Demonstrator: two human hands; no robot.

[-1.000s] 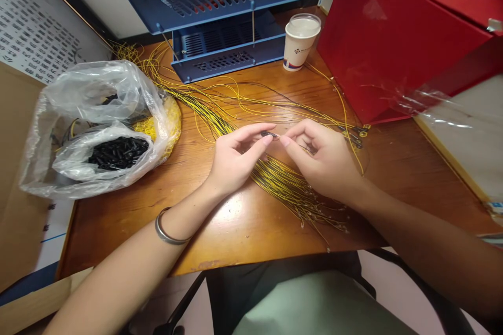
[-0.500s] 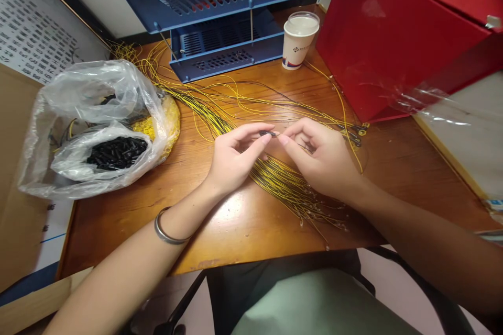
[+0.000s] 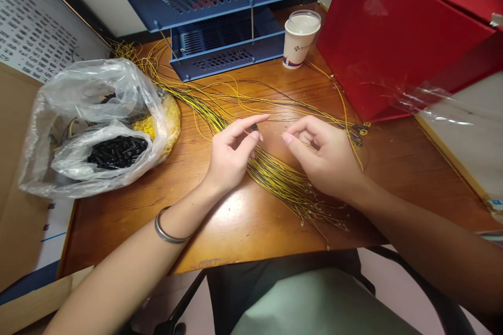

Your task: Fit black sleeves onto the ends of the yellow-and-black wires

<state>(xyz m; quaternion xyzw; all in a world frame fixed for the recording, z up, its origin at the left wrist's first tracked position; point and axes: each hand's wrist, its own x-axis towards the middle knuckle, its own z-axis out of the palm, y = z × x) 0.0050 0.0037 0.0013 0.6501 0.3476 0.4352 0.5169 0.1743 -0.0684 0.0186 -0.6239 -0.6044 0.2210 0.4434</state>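
Between the thumb and fingers of my left hand [image 3: 232, 154] is a small black plastic sleeve [image 3: 254, 127], its end facing me; the index finger is stretched out above it. My right hand [image 3: 324, 154] pinches a thin wire [image 3: 278, 133] by its tip, a short gap away from the sleeve. Under both hands a bundle of yellow and black wires [image 3: 275, 178] runs across the wooden table, its cut ends fanned out towards the front edge. More black sleeves [image 3: 117, 153] fill an open clear plastic bag [image 3: 65, 159] at the left.
Blue metal trays [image 3: 230, 60] stand stacked at the back. Beside them is a paper cup [image 3: 301, 42], and a large red box [image 3: 393, 36] takes up the right rear. Several finished-looking wires with black ends [image 3: 357, 136] lie right of my right hand. The table's front edge [image 3: 236, 267] is near my lap.
My hands have moved slightly apart. The black sleeve has turned in my left hand, its index finger has straightened, and the wire tip in my right hand is now separate from the sleeve.
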